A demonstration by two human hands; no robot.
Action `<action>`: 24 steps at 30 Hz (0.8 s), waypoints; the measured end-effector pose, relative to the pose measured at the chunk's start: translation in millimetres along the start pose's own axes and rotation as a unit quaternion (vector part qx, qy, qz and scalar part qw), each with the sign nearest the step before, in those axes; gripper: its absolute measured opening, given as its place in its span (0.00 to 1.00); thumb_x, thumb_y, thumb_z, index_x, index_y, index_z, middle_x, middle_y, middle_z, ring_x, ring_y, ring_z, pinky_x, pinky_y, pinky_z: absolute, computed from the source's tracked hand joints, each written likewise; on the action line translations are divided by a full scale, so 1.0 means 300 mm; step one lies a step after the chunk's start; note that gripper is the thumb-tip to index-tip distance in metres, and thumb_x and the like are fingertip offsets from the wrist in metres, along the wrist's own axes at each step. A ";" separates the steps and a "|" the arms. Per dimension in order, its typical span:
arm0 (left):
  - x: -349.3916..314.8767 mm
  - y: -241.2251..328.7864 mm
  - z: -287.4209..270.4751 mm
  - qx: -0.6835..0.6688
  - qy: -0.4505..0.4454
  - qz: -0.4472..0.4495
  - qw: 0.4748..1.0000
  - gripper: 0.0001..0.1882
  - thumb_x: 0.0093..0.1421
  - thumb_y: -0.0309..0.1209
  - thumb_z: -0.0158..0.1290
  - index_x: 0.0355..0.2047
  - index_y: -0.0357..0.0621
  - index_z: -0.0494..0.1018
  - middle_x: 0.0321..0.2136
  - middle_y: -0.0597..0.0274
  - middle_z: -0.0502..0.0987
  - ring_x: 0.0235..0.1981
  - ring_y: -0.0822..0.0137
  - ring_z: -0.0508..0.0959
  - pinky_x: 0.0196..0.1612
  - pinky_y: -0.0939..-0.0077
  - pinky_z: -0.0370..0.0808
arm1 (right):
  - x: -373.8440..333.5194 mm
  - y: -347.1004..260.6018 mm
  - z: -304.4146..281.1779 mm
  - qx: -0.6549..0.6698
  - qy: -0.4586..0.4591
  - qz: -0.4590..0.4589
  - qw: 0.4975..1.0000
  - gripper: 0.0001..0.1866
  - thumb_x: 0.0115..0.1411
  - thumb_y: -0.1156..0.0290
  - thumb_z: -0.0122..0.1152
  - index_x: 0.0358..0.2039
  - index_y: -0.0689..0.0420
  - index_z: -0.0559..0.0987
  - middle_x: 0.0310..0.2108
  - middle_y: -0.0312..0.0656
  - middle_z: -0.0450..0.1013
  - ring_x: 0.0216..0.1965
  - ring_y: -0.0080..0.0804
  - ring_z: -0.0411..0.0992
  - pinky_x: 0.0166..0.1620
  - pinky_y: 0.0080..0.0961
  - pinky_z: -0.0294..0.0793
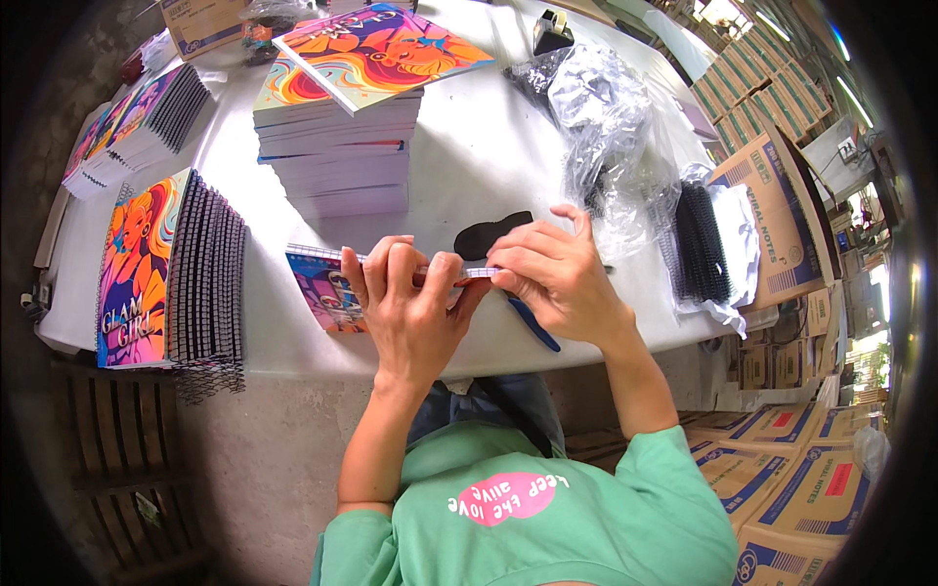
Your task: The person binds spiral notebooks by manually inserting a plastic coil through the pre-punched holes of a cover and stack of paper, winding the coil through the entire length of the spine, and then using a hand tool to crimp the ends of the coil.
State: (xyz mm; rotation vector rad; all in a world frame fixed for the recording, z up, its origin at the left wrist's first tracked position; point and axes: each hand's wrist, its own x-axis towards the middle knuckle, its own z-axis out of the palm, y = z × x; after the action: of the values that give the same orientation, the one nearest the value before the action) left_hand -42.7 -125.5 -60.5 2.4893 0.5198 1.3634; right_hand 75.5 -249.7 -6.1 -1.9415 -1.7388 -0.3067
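A notebook (pixel 324 293) with a colourful illustrated cover stands on edge at the table's near side, its bound edge up. My left hand (pixel 415 303) is closed around its upper edge, thumb on one side and fingers on the other. At the notebook's right end, my right hand (pixel 554 281) pinches the edge with thumb and fingertips. Whether a coil end lies in that pinch is hidden. Just behind the right hand lies a flat black rounded object (pixel 479 237). Below that hand a blue tool handle (pixel 534 325) shows on the table.
Unbound notebooks form a tall stack (pixel 337 161) behind my hands. Spiral-bound notebooks stand in a pile (pixel 205 273) at left, another pile (pixel 147 122) behind. Crumpled clear plastic (pixel 611 117), black coils (pixel 701 239) and a carton (pixel 767 220) are at right. A tape dispenser (pixel 553 32) sits far back.
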 end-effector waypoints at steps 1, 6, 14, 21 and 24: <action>0.002 0.000 0.001 -0.002 0.002 -0.002 1.000 0.15 0.44 0.44 0.63 0.23 0.54 0.71 0.28 0.64 0.63 0.44 0.61 0.68 0.63 0.48 0.40 | 0.007 0.002 -0.004 -0.022 -0.014 -0.010 1.000 0.08 0.54 0.64 0.61 0.33 0.51 0.76 0.36 0.30 0.74 0.38 0.25 0.71 0.50 0.45 0.55; -0.004 0.008 0.002 0.013 0.006 -0.012 1.000 0.14 0.44 0.42 0.64 0.22 0.54 0.70 0.27 0.64 0.63 0.45 0.61 0.68 0.63 0.49 0.40 | 0.018 -0.075 -0.022 -0.055 -0.010 0.037 0.998 0.16 0.53 0.54 0.58 0.32 0.54 0.77 0.33 0.32 0.74 0.36 0.29 0.72 0.48 0.43 0.57; 0.003 0.013 -0.004 0.002 -0.006 -0.013 1.000 0.14 0.41 0.38 0.64 0.21 0.53 0.69 0.27 0.65 0.63 0.44 0.61 0.69 0.63 0.51 0.41 | 0.028 -0.080 0.051 -0.073 0.037 0.117 0.990 0.14 0.52 0.60 0.55 0.17 0.55 0.75 0.21 0.36 0.72 0.26 0.33 0.70 0.34 0.35 0.58; 0.006 -0.024 -0.025 -0.041 -0.016 -0.001 0.999 0.18 0.38 0.44 0.67 0.19 0.52 0.69 0.26 0.66 0.64 0.44 0.62 0.69 0.61 0.50 0.46 | 0.023 -0.053 -0.025 0.149 -0.104 0.200 0.963 0.12 0.53 0.63 0.54 0.31 0.58 0.79 0.29 0.40 0.76 0.31 0.32 0.73 0.41 0.35 0.65; 0.002 -0.053 -0.061 -0.067 -0.031 0.016 0.997 0.20 0.35 0.47 0.67 0.23 0.53 0.72 0.24 0.67 0.66 0.46 0.61 0.69 0.61 0.50 0.48 | 0.046 0.118 -0.090 0.441 -0.231 0.274 0.823 0.21 0.58 0.62 0.51 0.50 0.58 0.72 0.37 0.42 0.75 0.43 0.29 0.71 0.51 0.30 0.67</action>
State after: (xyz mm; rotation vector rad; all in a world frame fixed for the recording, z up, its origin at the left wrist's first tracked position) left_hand -60.9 -110.0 -56.6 2.4326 0.3642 1.2832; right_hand 116.7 -253.3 15.5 -1.7056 -1.1079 1.0698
